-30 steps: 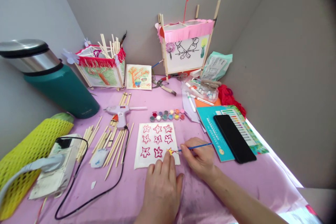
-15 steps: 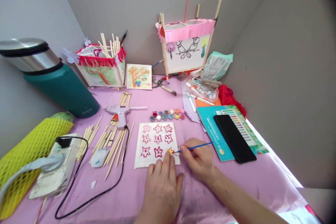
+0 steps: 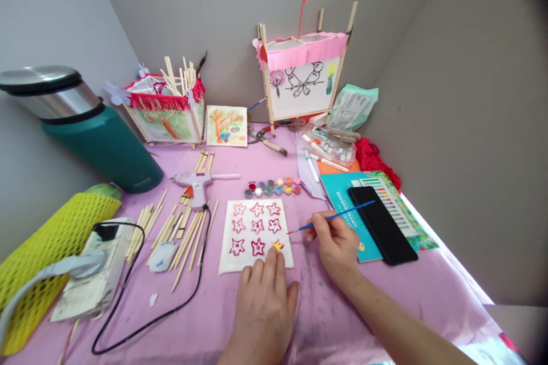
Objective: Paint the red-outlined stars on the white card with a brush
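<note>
A white square sheet [image 3: 248,259] lies on the pink cloth with rows of red star outlines, and the star at its lower right [image 3: 278,246] is filled with yellow. My left hand [image 3: 265,302] rests flat at the sheet's lower edge, fingers stretched out, fingertips on the sheet beside the yellow star. In my right hand [image 3: 336,242] is a thin blue paintbrush [image 3: 338,215], pinched between thumb and fingers. Its tip hovers at the sheet's right edge, a little above the yellow star. Small paint pots [image 3: 274,187] stand in two rows behind the sheet.
On the left are a glue gun [image 3: 199,185] with a black cord, wooden sticks [image 3: 188,245], a power strip [image 3: 92,279] and a teal bottle [image 3: 103,137]. A black phone [image 3: 383,225] lies on a blue booklet [image 3: 338,194] at right. A paper lantern [image 3: 303,85] hangs behind.
My right hand has lifted the paintbrush off the yellow star and moved it up and to the right. My left hand has stayed in place.
</note>
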A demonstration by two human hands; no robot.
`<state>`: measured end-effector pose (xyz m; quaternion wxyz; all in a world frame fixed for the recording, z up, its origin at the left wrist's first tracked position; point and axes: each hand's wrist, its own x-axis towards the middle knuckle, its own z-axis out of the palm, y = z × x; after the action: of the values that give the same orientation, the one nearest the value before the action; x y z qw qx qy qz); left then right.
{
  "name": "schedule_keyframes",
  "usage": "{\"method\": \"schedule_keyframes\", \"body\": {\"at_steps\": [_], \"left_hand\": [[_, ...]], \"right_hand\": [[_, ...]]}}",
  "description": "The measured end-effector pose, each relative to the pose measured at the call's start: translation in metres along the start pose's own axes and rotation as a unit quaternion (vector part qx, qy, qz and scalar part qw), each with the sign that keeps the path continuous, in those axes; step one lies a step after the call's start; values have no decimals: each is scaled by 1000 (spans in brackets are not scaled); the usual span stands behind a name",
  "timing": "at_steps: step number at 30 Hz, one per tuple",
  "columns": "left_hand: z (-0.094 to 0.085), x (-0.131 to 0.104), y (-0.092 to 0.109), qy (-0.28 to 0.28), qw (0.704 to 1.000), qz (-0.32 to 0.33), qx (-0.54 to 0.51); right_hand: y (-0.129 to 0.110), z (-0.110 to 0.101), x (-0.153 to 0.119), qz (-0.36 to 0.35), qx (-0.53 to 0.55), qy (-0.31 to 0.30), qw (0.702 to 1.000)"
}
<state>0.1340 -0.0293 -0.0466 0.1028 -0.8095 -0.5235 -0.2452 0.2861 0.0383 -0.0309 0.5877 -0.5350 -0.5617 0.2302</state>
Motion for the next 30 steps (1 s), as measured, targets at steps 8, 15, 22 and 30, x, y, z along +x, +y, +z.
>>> {"method": "schedule_keyframes", "body": {"at_steps": [8,15,22,30], "left_hand": [[-7,1,-1,46,997,2,-64],[-13,-11,-8,108,981,26,-161],[-5,-18,-13,108,980,24,-165],[2,-17,-13,129,982,37,-135]], "right_hand": [[-22,12,41,-36,-15,-38,999],[-13,45,71,-130,-100,-75,984],[1,62,80,-112,-102,-91,984],[6,77,80,-156,-144,-140,967]]}}
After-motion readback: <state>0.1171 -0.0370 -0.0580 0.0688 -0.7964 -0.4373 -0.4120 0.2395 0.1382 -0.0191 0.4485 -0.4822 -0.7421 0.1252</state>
